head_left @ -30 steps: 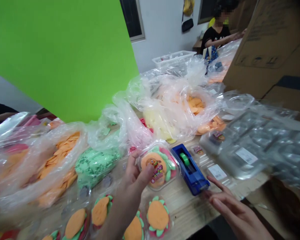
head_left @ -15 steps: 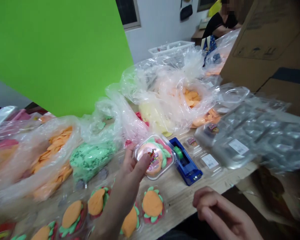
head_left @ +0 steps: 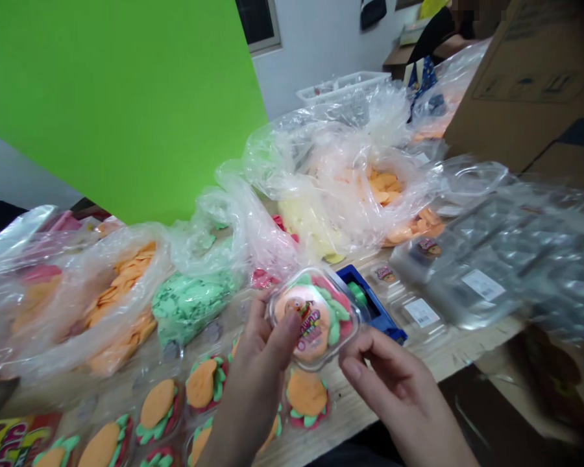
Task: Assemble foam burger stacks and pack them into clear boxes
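My left hand (head_left: 260,370) is closed around the left side of a clear plastic box (head_left: 338,305), its thumb on the printed label. Inside the box lie burger-shaped foam-like pieces in orange, green and red. At the box's lower right corner is my right hand (head_left: 394,379), thumb and forefinger pinched together; whatever is between them is too small to make out. Behind that corner, partly covered by the box, sits a blue tape dispenser (head_left: 389,324) with a green core. Below the box, an open tray holds a similar orange burger (head_left: 307,392).
Several burger trays (head_left: 158,402) line the table's near left. Plastic bags of green pieces (head_left: 189,298) and orange pieces (head_left: 126,275) stand behind. To the right are stacked clear boxes (head_left: 467,285) and a cardboard carton (head_left: 525,97). A person (head_left: 438,39) is at the back.
My right hand has moved up and left to the box's lower right corner. The box, still in my left hand, now overlaps part of the tape dispenser.
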Demonstrator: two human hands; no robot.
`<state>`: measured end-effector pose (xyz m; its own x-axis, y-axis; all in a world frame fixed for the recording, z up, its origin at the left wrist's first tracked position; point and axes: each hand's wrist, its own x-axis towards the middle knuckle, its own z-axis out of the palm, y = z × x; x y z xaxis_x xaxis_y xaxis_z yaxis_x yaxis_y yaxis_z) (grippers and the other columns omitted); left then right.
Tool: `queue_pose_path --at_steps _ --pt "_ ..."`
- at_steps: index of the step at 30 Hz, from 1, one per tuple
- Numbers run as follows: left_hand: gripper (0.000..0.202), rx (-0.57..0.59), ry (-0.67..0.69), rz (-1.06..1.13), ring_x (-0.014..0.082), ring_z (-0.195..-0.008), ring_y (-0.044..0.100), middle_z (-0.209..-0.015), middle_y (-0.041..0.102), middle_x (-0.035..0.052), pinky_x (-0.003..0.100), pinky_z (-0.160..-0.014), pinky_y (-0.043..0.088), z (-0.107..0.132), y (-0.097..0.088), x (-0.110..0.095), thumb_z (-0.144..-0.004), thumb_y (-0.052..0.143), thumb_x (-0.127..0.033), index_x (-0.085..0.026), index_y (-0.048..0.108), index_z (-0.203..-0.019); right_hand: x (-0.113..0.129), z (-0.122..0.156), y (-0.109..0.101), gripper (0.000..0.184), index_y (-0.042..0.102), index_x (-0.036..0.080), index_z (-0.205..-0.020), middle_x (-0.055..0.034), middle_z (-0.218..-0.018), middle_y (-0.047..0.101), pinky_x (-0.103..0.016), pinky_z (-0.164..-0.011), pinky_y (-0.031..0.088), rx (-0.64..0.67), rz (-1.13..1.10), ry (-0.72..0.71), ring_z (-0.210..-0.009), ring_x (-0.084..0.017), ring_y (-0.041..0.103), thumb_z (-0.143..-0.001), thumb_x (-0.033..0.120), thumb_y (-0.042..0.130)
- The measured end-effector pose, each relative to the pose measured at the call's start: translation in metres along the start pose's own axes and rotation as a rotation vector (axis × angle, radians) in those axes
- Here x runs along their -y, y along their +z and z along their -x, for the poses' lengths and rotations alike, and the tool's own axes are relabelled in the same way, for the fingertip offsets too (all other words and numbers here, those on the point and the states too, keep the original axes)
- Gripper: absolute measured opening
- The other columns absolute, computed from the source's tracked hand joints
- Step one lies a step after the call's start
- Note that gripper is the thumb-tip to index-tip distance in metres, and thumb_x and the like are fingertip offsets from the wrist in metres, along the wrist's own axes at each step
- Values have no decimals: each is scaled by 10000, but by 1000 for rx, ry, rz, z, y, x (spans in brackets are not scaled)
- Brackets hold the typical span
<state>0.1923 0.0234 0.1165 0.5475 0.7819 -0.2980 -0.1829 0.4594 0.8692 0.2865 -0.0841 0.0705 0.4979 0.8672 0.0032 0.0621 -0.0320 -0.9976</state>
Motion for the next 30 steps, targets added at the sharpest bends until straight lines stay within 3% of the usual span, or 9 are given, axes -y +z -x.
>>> queue_pose_path --at_steps 4,9,13,17,20,22,24,27,30 --pt "325 77 -162 -18 189 -796 665 -877 701 46 247 -677 508 -5 -7 1 -784 641 -372 -175 591 -1038 3 0 -4 173 567 210 -737 5 -670 569 -236 -656 475 55 104 -20 -678 -149 560 -865 280 473" --pt "364 116 -204 20 222 -985 624 -1031 676 67 304 -858 472 -6 -12 11 -763 667 -369 -181 581 -1062 -5 -2 -4 226 555 195 -697 -7 -676 574 -227 -607 456 15 266 -114 -675 -147 563 -885 281 464" --pt "371 125 -218 15 223 -997 615 -1009 684 65 298 -848 477 -8 -16 14 -771 657 -370 -176 591 -1080 -11 -1 -2 200 525 193 -683 6 -652 549 -239 -583 426 -48 344 -163 -628 -135 536 -872 241 483" --pt "296 271 -319 104 197 -818 657 -852 704 56 295 -757 505 -9 -21 14 -801 620 -363 -150 643 -1005 -12 -3 -2 195 454 211 -700 39 -644 467 -222 -547 441 -90 133 -70 -602 -121 503 -807 286 599" --pt "374 394 -509 261 165 -641 649 -748 697 66 309 -673 525 -9 -24 19 -829 545 -442 -103 680 -908 -9 -5 -3 155 462 224 -755 41 -651 473 -205 -531 467 -93 -95 -78 -583 -107 512 -882 298 508" --pt "484 406 -595 356 146 -562 629 -667 679 67 314 -640 530 -7 -26 24 -847 471 -504 -71 687 -859 -8 -6 -3 101 506 235 -819 20 -722 510 -202 -603 491 -238 -90 -202 -668 -108 542 -909 227 460" --pt "563 394 -612 409 141 -527 616 -620 665 68 316 -630 529 -6 -26 28 -868 396 -535 -54 687 -832 -7 -7 -4 137 552 255 -930 -24 -925 539 -245 -773 495 -346 58 -401 -895 -136 555 -870 141 504" --pt "563 382 -621 404 140 -524 616 -660 684 74 325 -677 516 -5 -26 30 -919 299 -483 -71 683 -895 -5 -7 -5 324 584 316 -1036 -49 -1230 433 -375 -947 437 -258 418 -674 -1149 -211 465 -801 94 575" --pt "476 338 -578 356 155 -584 645 -700 700 70 325 -732 500 -5 -29 32 -942 294 -400 -100 661 -985 -1 -10 -7 275 635 353 -948 -2 -1248 468 -427 -1001 397 -195 646 -840 -1147 -227 482 -784 134 610"
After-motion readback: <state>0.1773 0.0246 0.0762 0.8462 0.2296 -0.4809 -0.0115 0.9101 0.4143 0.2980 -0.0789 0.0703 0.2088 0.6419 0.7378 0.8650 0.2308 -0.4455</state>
